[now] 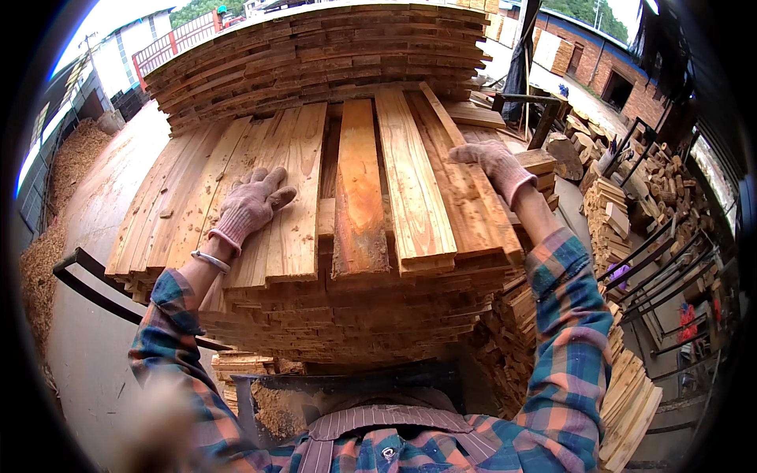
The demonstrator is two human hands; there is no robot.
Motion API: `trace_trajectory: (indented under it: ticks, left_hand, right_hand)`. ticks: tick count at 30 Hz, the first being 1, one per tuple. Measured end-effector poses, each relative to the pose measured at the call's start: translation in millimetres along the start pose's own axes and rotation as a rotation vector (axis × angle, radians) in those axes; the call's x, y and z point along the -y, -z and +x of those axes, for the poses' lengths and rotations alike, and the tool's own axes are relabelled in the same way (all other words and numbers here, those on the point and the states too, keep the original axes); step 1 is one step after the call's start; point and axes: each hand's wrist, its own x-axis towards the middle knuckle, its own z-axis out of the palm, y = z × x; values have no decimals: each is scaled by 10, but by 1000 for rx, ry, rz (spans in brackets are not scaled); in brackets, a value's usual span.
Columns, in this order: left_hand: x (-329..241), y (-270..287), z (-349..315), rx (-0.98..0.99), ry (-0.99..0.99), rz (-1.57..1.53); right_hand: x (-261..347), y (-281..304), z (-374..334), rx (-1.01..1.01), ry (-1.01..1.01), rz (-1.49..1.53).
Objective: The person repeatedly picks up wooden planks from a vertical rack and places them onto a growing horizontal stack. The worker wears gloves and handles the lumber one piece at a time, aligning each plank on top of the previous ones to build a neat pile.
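My left hand (254, 202), in a pale pinkish work glove, lies flat with its fingers spread on a light wooden plank (298, 185) in the top layer of a stack. At the stack's right side, my right hand (495, 164), gloved the same way, grips the upper edge of a narrow board (471, 169) that stands tilted on its edge. Its fingertips reach over that edge; the thumb is hidden. Between my hands lie an orange-brown plank (360, 185) and a pale plank (412, 177), with dark gaps beside them.
A taller stack of boards (315, 59) rises behind. Black metal rails (98, 285) stick out at the left. Sawdust (71, 165) is heaped along the left wall. Cut logs and offcuts (654, 177) pile up on the right, beside a metal rack (658, 272). A blurred object (158, 422) shows at lower left.
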Motion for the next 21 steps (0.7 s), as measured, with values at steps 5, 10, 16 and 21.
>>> trace_trajectory:
  ticks: [5, 10, 16, 21]
  left_hand:
    - [73, -28, -15, -43, -13, -18]
    - [61, 24, 61, -37, -2, -91]
    - [6, 43, 5, -16, 24, -117]
    - [146, -33, 14, -77, -28, -52]
  right_hand:
    - [407, -457, 204, -46, -90, 192]
    - [252, -345, 234, -85, 21, -19]
    - [129, 102, 209, -63, -583, -786]
    - [35, -215, 328, -140, -316, -494]
